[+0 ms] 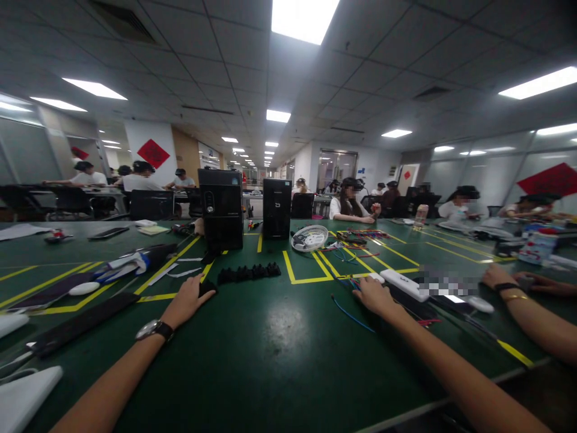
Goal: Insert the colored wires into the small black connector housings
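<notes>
My left hand (pixel 186 304), with a watch on its wrist, rests on the green table. Its thumb and fingers close around a small black piece (pixel 208 286), partly covered by the hand. Just right of it lies a row of several similar black pieces (pixel 250 272). My right hand (pixel 377 296) lies palm down beside a white power strip (pixel 404 284). Thin wires run close to its curled fingertips, and a blue wire (pixel 353 315) curves on the table below them. What those fingertips hold is hidden.
Two black computer towers (pixel 220 210) (pixel 276 209) stand ahead. A white basket (pixel 309 238) and bundled coloured wires (pixel 360 237) lie beyond my hands. A dark strap-like piece (pixel 85 322) lies left. Another person's hand (pixel 499 276) is at the right, near a white mouse (pixel 480 305).
</notes>
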The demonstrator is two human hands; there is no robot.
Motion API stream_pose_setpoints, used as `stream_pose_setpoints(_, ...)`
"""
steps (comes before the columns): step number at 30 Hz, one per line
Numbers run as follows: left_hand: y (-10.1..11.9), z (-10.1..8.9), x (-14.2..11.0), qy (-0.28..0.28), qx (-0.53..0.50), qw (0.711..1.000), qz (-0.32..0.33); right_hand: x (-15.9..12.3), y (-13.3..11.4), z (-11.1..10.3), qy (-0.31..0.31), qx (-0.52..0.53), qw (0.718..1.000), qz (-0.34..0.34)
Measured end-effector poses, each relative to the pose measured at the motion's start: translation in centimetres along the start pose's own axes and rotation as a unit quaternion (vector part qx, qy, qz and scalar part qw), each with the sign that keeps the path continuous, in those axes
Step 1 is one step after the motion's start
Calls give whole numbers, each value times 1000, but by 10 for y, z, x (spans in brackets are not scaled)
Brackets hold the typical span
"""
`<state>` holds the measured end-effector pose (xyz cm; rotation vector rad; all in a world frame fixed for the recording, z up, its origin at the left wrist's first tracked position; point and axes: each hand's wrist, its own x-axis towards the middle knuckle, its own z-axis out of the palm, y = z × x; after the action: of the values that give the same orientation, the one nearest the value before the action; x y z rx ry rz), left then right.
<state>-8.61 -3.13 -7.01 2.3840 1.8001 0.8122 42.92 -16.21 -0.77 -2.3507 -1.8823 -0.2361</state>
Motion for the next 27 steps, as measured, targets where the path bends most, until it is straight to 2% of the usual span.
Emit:
stream_pose_setpoints(2,1,-2,-10,-1,-30,1000,-9,-7,-10,0,53,-34,998,-4)
stream_pose_setpoints(4,8,-7,-20,-3,-65,998,-23,-15,-21,0,76,-42,995,-48)
stream_pose_setpoints(6,25,-15,-31,7,-104,994,-33,-21,-33,1,42,-25,994,-96)
stream_pose_setpoints(9,68,-26,-44,42,-193,980,-32,-25,-50,8,-13,-7,993,-121)
stream_pose_setpoints(11,102,-28,-50,5,-316,948,-31,-25,-64,13,-21,4,991,-131)
stream_pose_setpoints(14,147,-18,-52,-85,-491,866,-40,-24,-94,13,-25,60,985,-161)
stream_pose_setpoints(16,166,-8,-49,-118,-561,819,-22,-25,-120,9,-30,131,974,-183)
stream_pose_setpoints(19,178,7,-45,-128,-625,770,-15,-23,-162,3,-1,257,943,-213)
stream_pose_setpoints(22,177,12,-46,-118,-664,738,-22,-20,-193,2,28,390,890,-235)
stream_pose_setpoints(24,173,10,-49,-111,-671,733,-14,-18,-204,5,3,476,847,-238)
stream_pose_setpoints(27,168,5,-54,-106,-653,750,-4,-20,-209,14,-42,558,798,-223)
